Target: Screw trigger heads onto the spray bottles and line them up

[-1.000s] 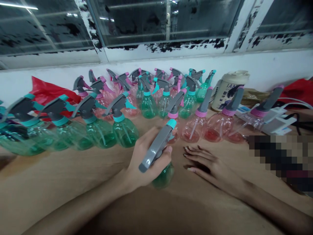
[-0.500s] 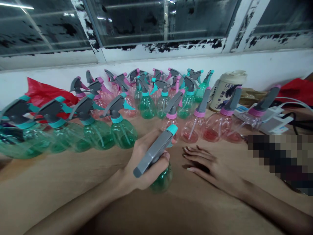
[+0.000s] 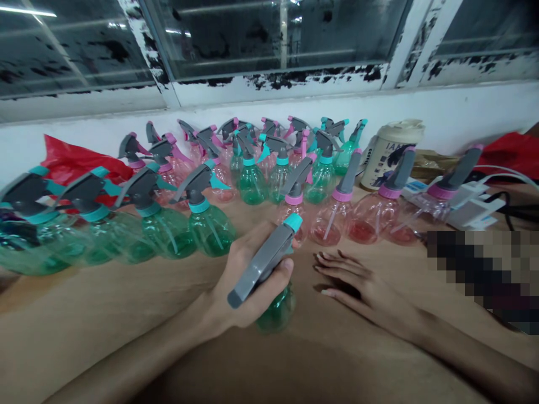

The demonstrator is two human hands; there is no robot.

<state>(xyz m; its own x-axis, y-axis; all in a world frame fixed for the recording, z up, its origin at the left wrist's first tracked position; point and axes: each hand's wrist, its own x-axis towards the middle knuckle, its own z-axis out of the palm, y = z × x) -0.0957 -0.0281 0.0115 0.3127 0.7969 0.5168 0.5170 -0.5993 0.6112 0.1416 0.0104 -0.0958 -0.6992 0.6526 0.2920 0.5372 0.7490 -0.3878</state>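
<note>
My left hand (image 3: 242,283) is wrapped round a green spray bottle (image 3: 275,311) with a grey trigger head (image 3: 261,259) and teal nozzle, held just above the brown table (image 3: 126,314). My right hand (image 3: 351,283) rests flat on the table just right of it, fingers stretched out, holding nothing. Beyond the hands stand a row of green spray bottles (image 3: 210,221) on the left and a row of pink spray bottles (image 3: 332,216) on the right.
More green and pink bottles (image 3: 252,160) crowd against the white wall under the window. A cream lidded jar (image 3: 389,151) stands at the back right beside a white power strip (image 3: 471,210) with cables. Red bags (image 3: 80,160) lie at the back left and far right.
My left hand with the green bottle has shifted slightly left and toward me. My right hand has stayed flat in place.
</note>
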